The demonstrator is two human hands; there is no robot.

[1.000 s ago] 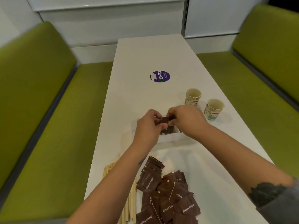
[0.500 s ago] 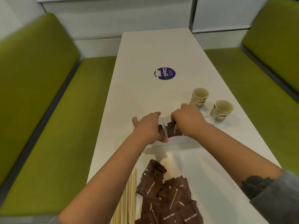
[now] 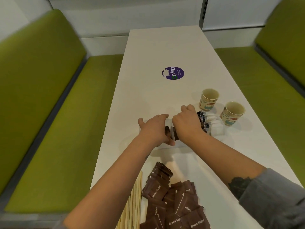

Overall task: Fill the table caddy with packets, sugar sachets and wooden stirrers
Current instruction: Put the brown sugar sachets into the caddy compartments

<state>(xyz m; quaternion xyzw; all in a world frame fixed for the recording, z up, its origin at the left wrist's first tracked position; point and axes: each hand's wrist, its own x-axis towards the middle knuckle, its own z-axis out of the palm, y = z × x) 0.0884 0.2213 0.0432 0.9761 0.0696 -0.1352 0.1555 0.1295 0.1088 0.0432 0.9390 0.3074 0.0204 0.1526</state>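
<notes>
Both hands lower since a second ago, pale wooden stirrers (image 3: 132, 204) at near left, left hand (image 3: 154, 129) fingers straight against clear plastic caddy (image 3: 217, 129), right hand (image 3: 186, 124) curled pinching brown sachets (image 3: 175, 135) inside, loose "Brown Sugar" sachets (image 3: 173, 200) nearby, purple "ClayGo" sticker (image 3: 173, 73) beyond

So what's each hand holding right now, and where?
The right hand grips brown sugar sachets by their top edge inside the clear caddy. The left hand steadies the caddy's left end.

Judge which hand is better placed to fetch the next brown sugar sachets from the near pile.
Probably the left hand: it only rests against the clear plastic caddy, while the right hand is pushing brown sachets in. The brown sugar sachet pile lies beside the left forearm.
</notes>
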